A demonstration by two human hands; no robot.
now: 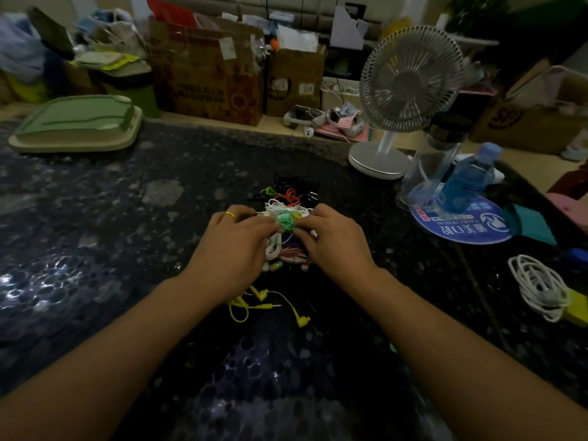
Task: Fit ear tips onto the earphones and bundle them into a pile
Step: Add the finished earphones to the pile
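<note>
A mint-green earphone bundle (286, 221) is held between my two hands over the dark stone table (95, 218). My left hand (237, 241), with a gold ring, pinches it from the left; my right hand (331, 238) pinches it from the right. Just beyond and under my fingers lies a pile of coiled earphones (288, 198) in white, orange, green and black. A yellow earphone set (267, 305) lies loose and uncoiled on the table, between my forearms. The ear tips are too small to make out.
A white desk fan (404, 90) stands at the back right, with a clear bottle (436, 157) and a blue bottle (467, 179) beside it on a blue round mat (461, 229). A coiled white cable (537, 288) lies far right. A green tray (76, 122) sits back left.
</note>
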